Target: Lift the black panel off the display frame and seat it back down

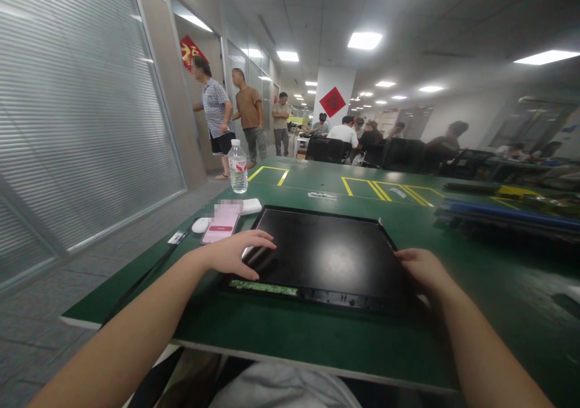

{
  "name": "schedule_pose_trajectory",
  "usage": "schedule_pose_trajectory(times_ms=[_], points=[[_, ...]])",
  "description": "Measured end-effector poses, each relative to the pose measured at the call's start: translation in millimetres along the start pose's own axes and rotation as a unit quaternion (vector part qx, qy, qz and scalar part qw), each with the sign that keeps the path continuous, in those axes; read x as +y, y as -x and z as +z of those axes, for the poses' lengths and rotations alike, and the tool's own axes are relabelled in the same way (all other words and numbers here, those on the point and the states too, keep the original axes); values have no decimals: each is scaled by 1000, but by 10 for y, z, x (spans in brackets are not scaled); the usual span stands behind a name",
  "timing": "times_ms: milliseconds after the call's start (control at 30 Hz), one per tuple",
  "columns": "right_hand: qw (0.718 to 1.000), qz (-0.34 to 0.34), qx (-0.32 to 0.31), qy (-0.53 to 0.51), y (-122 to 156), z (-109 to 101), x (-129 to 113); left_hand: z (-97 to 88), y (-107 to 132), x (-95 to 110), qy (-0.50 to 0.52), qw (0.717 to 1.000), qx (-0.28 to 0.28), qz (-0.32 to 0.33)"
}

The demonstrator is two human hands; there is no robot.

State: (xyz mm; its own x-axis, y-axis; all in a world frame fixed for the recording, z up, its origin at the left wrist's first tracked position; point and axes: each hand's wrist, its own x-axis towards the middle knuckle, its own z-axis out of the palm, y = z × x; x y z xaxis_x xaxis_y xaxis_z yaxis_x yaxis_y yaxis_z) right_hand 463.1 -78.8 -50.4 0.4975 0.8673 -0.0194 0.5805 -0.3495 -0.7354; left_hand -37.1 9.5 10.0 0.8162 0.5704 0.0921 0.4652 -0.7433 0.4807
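A black LCD screen panel (326, 251) lies face up in front of me, with a green circuit board strip (263, 288) along its near edge at the left. My left hand (240, 254) is over the panel's left edge, fingers stretched out and the thumb apart from them. At the opposite edge, my right hand (423, 272) grips the panel's side; one fingertip shows on the frame while the other fingers are mostly hidden.
Left of the panel are a phone (221, 226), a white rounded object (200, 225) and a black strap (154, 269). Behind them stands a water bottle (238, 166). Blue-edged flat panels (484, 211) are stacked at right on the green table (290, 341). Several people stand or sit beyond.
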Motion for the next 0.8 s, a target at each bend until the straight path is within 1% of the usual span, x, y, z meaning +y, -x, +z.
schedule_pose_trajectory(times_ms=[167, 367, 533, 800], points=[[1000, -5, 11, 5, 36, -2, -29, -36, 17, -22, -7, 1000, -16, 23], [1000, 9, 9, 6, 21, -17, -35, -41, 27, -37, -6, 999, -23, 23], [1000, 11, 0, -1, 30, -32, -53, -23, 24, -22, -9, 1000, -15, 22], [999, -4, 8, 32, 12, -19, -7, -1, 23, -18, -27, 999, 2, 38]])
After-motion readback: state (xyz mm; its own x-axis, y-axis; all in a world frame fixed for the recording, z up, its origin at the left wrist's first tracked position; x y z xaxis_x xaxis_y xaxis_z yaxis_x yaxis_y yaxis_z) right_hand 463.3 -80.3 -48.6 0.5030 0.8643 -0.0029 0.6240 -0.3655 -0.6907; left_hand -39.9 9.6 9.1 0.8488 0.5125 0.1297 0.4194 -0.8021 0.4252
